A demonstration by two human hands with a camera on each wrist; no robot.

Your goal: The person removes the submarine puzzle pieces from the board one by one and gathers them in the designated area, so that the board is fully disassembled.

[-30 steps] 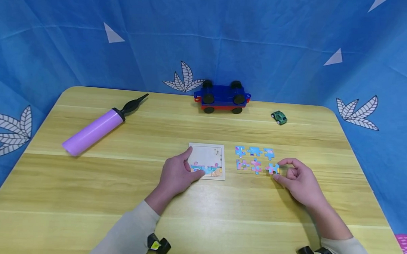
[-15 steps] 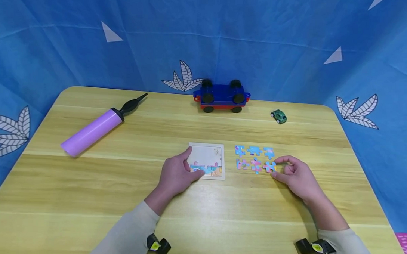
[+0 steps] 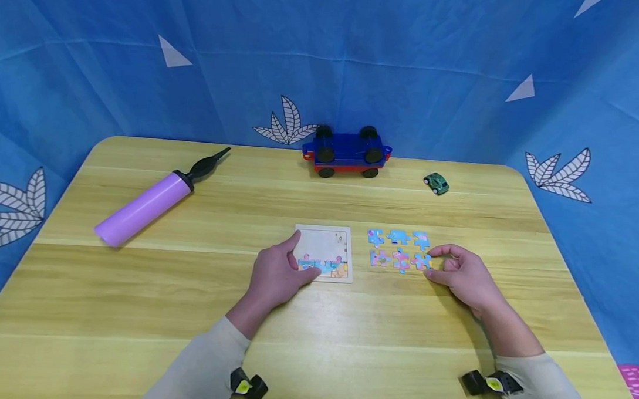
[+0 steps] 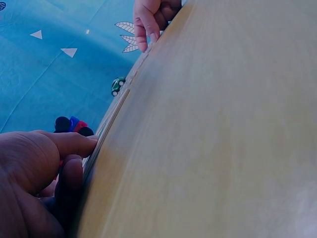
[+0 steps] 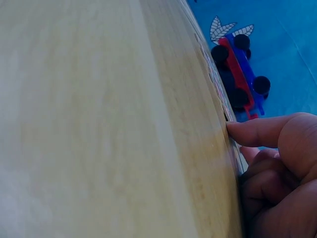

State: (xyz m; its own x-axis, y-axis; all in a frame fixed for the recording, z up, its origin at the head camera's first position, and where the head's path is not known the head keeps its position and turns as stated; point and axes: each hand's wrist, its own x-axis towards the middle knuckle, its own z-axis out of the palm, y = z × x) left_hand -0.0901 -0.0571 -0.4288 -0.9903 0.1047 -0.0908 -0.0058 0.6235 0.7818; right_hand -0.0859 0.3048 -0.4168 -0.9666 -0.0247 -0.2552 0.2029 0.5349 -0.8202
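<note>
My left hand (image 3: pixel 277 273) holds the left side of a square puzzle board (image 3: pixel 322 242), thumb at its lower edge and index finger near its upper left corner. Some pieces fill the board's bottom strip; a pale area lies above them. To the right, my right hand (image 3: pixel 466 278) pinches a puzzle piece (image 3: pixel 420 262) between thumb and index finger, at the right end of the lower row of loose pieces. Beside it lie a pink piece (image 3: pixel 401 260) and another pink piece (image 3: pixel 379 258). Blue pieces (image 3: pixel 399 237) form the row above. In the right wrist view the pinched piece is hard to make out.
A purple hand pump (image 3: pixel 145 210) with a black nozzle lies at the left of the wooden table (image 3: pixel 200 277). Blue and red toy wagons (image 3: pixel 347 150) stand at the back edge, wheels showing. A small green toy car (image 3: pixel 436 183) sits at the back right, before a blue cloth.
My right hand has moved a little left, bringing the pinched puzzle piece into line beside the others in the lower row. The left hand stays on the puzzle board.
</note>
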